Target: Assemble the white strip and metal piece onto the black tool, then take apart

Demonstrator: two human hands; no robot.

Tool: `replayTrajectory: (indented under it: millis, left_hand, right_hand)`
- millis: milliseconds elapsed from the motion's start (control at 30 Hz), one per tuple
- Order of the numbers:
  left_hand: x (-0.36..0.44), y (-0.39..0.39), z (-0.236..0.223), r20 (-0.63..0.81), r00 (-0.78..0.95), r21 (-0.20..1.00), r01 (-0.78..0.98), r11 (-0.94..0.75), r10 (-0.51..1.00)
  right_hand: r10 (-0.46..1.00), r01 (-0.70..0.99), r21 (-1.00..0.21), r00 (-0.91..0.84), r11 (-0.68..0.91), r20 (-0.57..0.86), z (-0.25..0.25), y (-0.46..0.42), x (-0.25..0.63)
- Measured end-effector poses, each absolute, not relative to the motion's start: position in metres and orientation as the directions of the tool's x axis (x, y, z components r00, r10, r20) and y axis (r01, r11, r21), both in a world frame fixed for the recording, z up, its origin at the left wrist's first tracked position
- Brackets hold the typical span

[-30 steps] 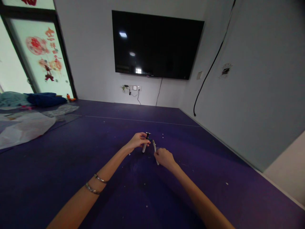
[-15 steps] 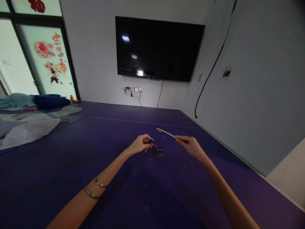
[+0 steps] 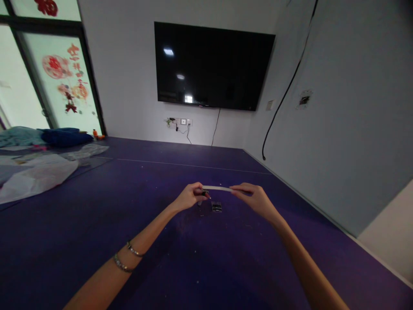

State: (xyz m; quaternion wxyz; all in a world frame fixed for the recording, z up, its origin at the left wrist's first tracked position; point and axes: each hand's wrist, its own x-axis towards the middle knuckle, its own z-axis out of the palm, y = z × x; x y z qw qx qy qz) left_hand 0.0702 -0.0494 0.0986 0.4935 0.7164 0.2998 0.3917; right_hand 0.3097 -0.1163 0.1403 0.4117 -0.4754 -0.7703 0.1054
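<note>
My right hand [image 3: 254, 199] is closed around one end of a thin white stick [image 3: 217, 188], held level and pointing left. The stick's far end meets my left hand [image 3: 189, 196], whose fingers are pinched on a small dark-tipped tool [image 3: 204, 193] with a pale handle. Both hands hover just above the purple floor mat [image 3: 161, 241]. A small dark ridged block [image 3: 217, 206] lies on the mat right below the stick, between the two hands. Two bracelets sit on my left forearm.
A large black television [image 3: 213, 64] hangs on the far wall above a socket with cables. Crumpled clear plastic sheets [image 3: 35, 172] and blue cloth [image 3: 61, 135] lie at the left by a glass door. A grey wall runs along the right.
My right hand lifted the white stick off the mat, swung it up to the right, then brought it down level so its tip meets my left hand. The dark block came into sight.
</note>
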Motion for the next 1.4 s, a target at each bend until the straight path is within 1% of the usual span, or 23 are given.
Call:
replayTrajectory:
  millis: [167, 333, 500, 567, 700, 833, 1067, 1200, 1400]
  left_hand:
    - [0.0708, -0.0466, 0.0944, 0.294, 0.533, 0.931, 0.027, -0.364, 0.794]
    - [0.0727, -0.0465, 0.0928, 0.306, 0.540, 0.927, 0.020, -0.375, 0.784]
    - [0.0738, -0.0512, 0.0984, 0.270, 0.512, 0.938, 0.050, -0.342, 0.815]
    - [0.0739, -0.0519, 0.0990, 0.266, 0.515, 0.942, 0.040, -0.333, 0.815]
    - [0.0740, -0.0510, 0.0973, 0.301, 0.517, 0.929, 0.030, -0.369, 0.801]
    - [0.0748, -0.0504, 0.0963, 0.276, 0.515, 0.945, 0.008, -0.327, 0.812]
    - [0.0757, -0.0498, 0.0947, 0.312, 0.508, 0.930, 0.011, -0.368, 0.803]
    - [0.0759, -0.0509, 0.0948, 0.286, 0.498, 0.944, -0.002, -0.329, 0.818]
    - [0.0767, -0.0529, 0.0958, 0.318, 0.491, 0.931, 0.001, -0.366, 0.811]
  right_hand:
    - [0.801, 0.660, -0.527, -0.200, 0.536, 0.565, 0.1399, -0.1197, 0.3051]
    - [0.801, 0.668, -0.516, -0.211, 0.537, 0.560, 0.1385, -0.1197, 0.3058]
    - [0.799, 0.679, -0.511, -0.193, 0.528, 0.570, 0.1375, -0.1172, 0.3083]
    - [0.799, 0.675, -0.515, -0.190, 0.529, 0.571, 0.1376, -0.1172, 0.3083]
    - [0.805, 0.656, -0.525, -0.226, 0.542, 0.549, 0.1372, -0.1169, 0.3085]
    - [0.805, 0.665, -0.529, -0.190, 0.527, 0.562, 0.1353, -0.1148, 0.3107]
    - [0.822, 0.602, -0.591, -0.216, 0.537, 0.526, 0.1344, -0.1151, 0.3083]
    - [0.816, 0.642, -0.568, -0.165, 0.515, 0.554, 0.1331, -0.1142, 0.3080]
    - [0.812, 0.631, -0.556, -0.219, 0.541, 0.541, 0.1364, -0.1170, 0.3064]
